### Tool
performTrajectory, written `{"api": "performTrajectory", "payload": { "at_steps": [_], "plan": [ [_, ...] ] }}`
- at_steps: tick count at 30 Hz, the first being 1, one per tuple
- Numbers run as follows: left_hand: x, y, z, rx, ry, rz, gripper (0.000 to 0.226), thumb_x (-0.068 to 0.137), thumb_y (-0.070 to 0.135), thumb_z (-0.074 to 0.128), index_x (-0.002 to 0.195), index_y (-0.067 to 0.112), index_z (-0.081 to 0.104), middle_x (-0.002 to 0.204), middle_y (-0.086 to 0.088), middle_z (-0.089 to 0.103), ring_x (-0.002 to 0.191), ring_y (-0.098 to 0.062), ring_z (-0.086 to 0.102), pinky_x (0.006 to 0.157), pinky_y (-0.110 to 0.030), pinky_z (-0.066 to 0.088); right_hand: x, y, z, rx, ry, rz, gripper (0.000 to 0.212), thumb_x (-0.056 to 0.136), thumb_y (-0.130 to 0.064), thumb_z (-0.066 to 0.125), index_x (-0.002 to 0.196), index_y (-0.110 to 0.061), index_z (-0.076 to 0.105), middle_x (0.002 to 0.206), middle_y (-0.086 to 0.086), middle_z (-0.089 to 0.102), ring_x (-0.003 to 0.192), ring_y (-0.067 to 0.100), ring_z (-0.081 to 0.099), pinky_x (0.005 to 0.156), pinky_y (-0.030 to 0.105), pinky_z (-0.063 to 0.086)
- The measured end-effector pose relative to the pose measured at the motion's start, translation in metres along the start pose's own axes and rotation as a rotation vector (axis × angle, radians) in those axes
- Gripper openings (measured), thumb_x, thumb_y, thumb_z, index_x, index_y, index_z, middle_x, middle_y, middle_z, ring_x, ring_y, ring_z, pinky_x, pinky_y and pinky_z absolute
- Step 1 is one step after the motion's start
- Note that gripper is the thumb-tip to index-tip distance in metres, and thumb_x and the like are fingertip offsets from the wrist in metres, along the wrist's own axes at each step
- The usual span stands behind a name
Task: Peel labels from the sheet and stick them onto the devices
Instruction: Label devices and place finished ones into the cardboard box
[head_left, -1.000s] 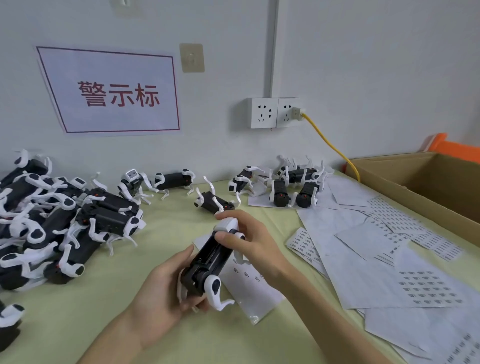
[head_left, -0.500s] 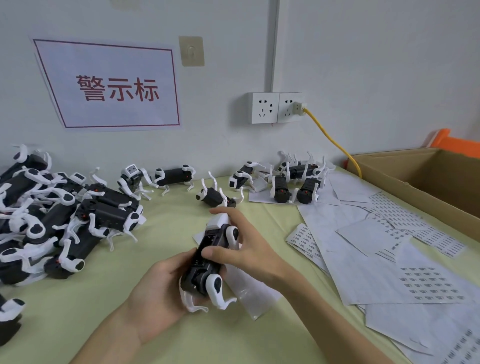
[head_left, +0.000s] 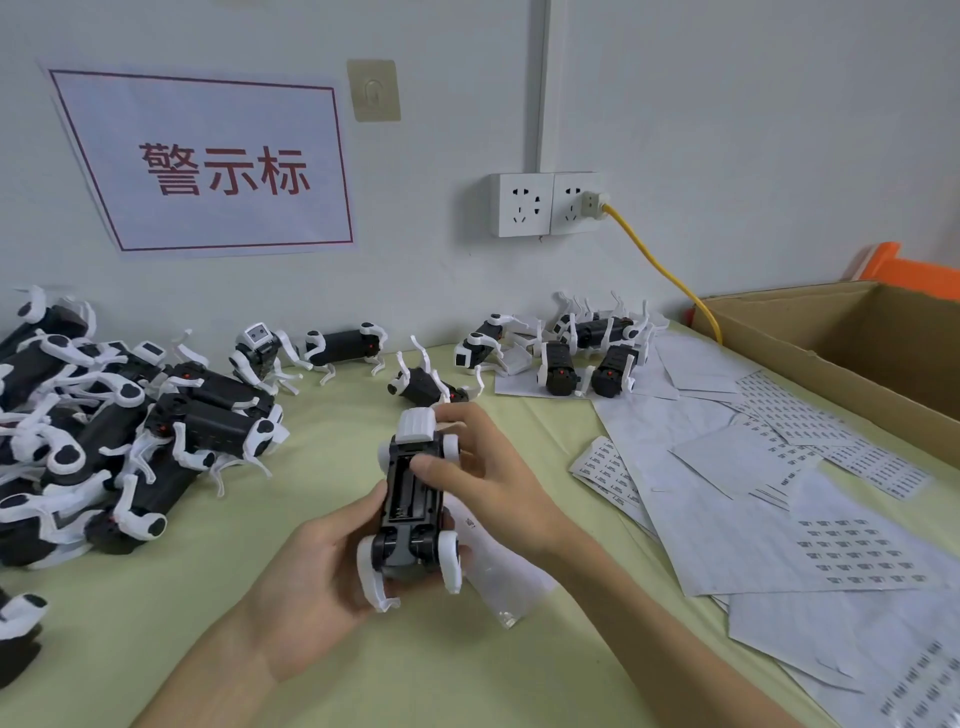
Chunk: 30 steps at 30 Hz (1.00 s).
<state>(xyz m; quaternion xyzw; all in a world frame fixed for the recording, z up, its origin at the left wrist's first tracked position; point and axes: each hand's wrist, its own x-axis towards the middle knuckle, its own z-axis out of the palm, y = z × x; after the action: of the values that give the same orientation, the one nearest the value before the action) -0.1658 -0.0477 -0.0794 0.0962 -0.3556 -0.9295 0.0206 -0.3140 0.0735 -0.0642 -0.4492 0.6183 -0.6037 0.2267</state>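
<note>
Device (head_left: 413, 499), a toy robot dog, has been rolled belly-up above the table (head_left: 156, 597). The left hand (head_left: 317, 577) curls round its rear and the right hand (head_left: 493, 483) clasps its front. The thumb (head_left: 423, 464) now presses the underside, probably seating a label I can't see.

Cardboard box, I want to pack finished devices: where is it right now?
In the head view, the cardboard box sits at the far right, beside the scattered label sheets, where the yellow cable comes down.

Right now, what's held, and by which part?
A black-and-white robot dog, belly up. The left hand cups its near end by the legs; the right hand grips the far end, thumb pressed on the underside.
</note>
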Motion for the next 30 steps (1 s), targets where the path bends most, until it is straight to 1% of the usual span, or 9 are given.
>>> {"api": "performTrajectory", "payload": {
  "at_steps": [6, 10, 13, 15, 17, 19, 22, 25, 30],
  "plan": [
    [0.001, -0.006, 0.008, 0.178, 0.004, 0.030, 0.046, 0.094, 0.038, 0.072, 0.126, 0.005, 0.070, 0.115, -0.017, 0.069, 0.105, -0.032, 0.069, 0.089, -0.045, 0.057, 0.002, 0.001, -0.003, 0.030, 0.078, 0.048, 0.033, 0.088, -0.044, 0.070, 0.110, -0.023, 0.056, 0.108, 0.010, 0.071, 0.082, 0.020, 0.066, 0.070, 0.036, 0.049],
    [0.002, -0.010, 0.012, 0.329, -0.011, 0.036, 0.038, 0.101, 0.032, 0.055, 0.126, 0.008, 0.071, 0.127, -0.016, 0.068, 0.110, -0.026, 0.069, 0.086, -0.037, 0.058, 0.001, 0.001, -0.002, 0.059, 0.051, 0.064, 0.048, 0.073, -0.050, 0.077, 0.105, -0.025, 0.052, 0.095, -0.002, 0.068, 0.078, 0.012, 0.066, 0.071, 0.033, 0.056],
    [0.003, -0.014, 0.014, 0.445, 0.009, 0.070, 0.044, 0.099, 0.035, 0.054, 0.133, 0.010, 0.066, 0.135, -0.019, 0.065, 0.119, -0.030, 0.066, 0.089, -0.034, 0.056, 0.001, 0.001, -0.002, 0.026, 0.040, 0.092, 0.052, 0.071, -0.047, 0.082, 0.107, -0.026, 0.051, 0.110, 0.006, 0.067, 0.084, 0.013, 0.067, 0.082, 0.042, 0.058],
    [0.005, -0.015, 0.014, 0.456, 0.035, 0.107, 0.042, 0.095, 0.036, 0.061, 0.130, 0.013, 0.068, 0.134, -0.018, 0.066, 0.123, -0.033, 0.064, 0.094, -0.038, 0.056, 0.000, -0.001, -0.004, 0.020, 0.022, 0.076, 0.054, 0.074, -0.037, 0.084, 0.116, -0.026, 0.051, 0.117, 0.006, 0.065, 0.091, 0.009, 0.066, 0.086, 0.033, 0.058],
    [0.006, -0.014, 0.011, 0.475, 0.068, 0.164, 0.039, 0.095, 0.037, 0.066, 0.128, 0.016, 0.070, 0.121, -0.017, 0.072, 0.115, -0.032, 0.067, 0.093, -0.036, 0.054, -0.001, -0.003, -0.006, -0.041, -0.024, 0.029, 0.065, 0.074, -0.031, 0.086, 0.128, -0.032, 0.049, 0.120, -0.006, 0.062, 0.100, 0.004, 0.064, 0.090, 0.023, 0.052],
    [0.007, -0.013, 0.011, 0.493, 0.120, 0.227, 0.040, 0.093, 0.043, 0.062, 0.120, 0.017, 0.076, 0.084, -0.013, 0.075, 0.091, -0.028, 0.068, 0.074, -0.028, 0.051, -0.003, -0.003, -0.005, -0.093, -0.079, -0.006, 0.078, 0.074, -0.032, 0.086, 0.139, -0.040, 0.044, 0.120, -0.019, 0.061, 0.112, 0.006, 0.061, 0.098, 0.027, 0.050],
    [0.010, -0.008, 0.008, 0.419, 0.198, 0.283, 0.044, 0.092, 0.047, 0.054, 0.088, 0.013, 0.083, 0.087, -0.011, 0.076, 0.099, -0.025, 0.071, 0.086, -0.035, 0.045, -0.001, -0.001, -0.002, -0.042, -0.014, -0.025, 0.070, 0.084, -0.037, 0.078, 0.144, -0.041, 0.041, 0.128, -0.021, 0.058, 0.116, 0.008, 0.062, 0.098, 0.031, 0.051],
    [0.010, 0.000, 0.005, 0.269, 0.198, 0.327, 0.045, 0.094, 0.045, 0.056, 0.086, 0.003, 0.070, 0.077, -0.013, 0.064, 0.070, -0.022, 0.058, 0.065, -0.030, 0.048, 0.007, 0.004, -0.013, -0.007, 0.180, 0.027, 0.036, 0.101, -0.032, 0.062, 0.136, -0.036, 0.053, 0.125, -0.013, 0.062, 0.111, 0.009, 0.064, 0.084, 0.020, 0.050],
    [0.008, 0.013, -0.008, 0.050, 0.213, 0.369, 0.023, 0.082, 0.026, 0.076, 0.101, 0.016, 0.068, 0.099, -0.003, 0.067, 0.086, -0.019, 0.064, 0.079, -0.028, 0.058, 0.013, 0.026, -0.036, -0.546, 0.157, 0.154, 0.047, 0.095, -0.025, 0.068, 0.139, -0.030, 0.052, 0.128, -0.009, 0.062, 0.118, 0.010, 0.057, 0.088, 0.022, 0.042]
  ]
}}
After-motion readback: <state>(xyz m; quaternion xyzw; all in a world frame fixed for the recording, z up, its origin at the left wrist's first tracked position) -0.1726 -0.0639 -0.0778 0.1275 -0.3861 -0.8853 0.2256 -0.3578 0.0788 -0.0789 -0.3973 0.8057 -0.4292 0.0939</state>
